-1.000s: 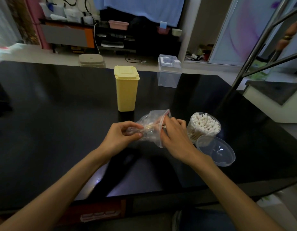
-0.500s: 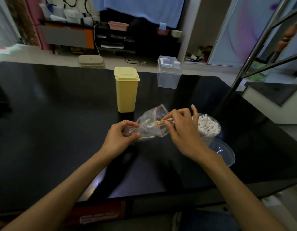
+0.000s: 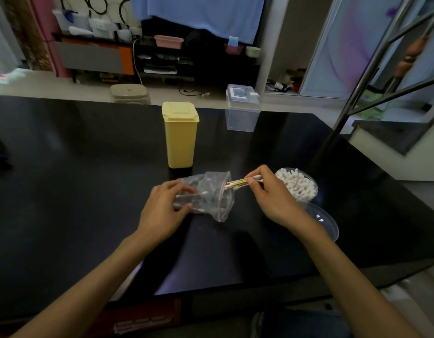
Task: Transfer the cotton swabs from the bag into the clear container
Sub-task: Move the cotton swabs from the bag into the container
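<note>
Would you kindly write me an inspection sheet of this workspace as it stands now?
Surface: glossy black table.
Job's things: bag lying on its side, a few swabs inside; bunch of swabs half out of its mouth; clear container packed with swabs; lid beside it.
Clutter: yellow bin; clear box.
Grippers: left hand holds the bag; right hand pinches the bunch.
Cables: black cord on the floor beyond.
Surroundings: shelves, blue cloth, metal rails.

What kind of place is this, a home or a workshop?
Most likely a home: a blue cloth hangs over cluttered shelves, a plastic stool stands on the floor, and a stair railing rises at the right.
</note>
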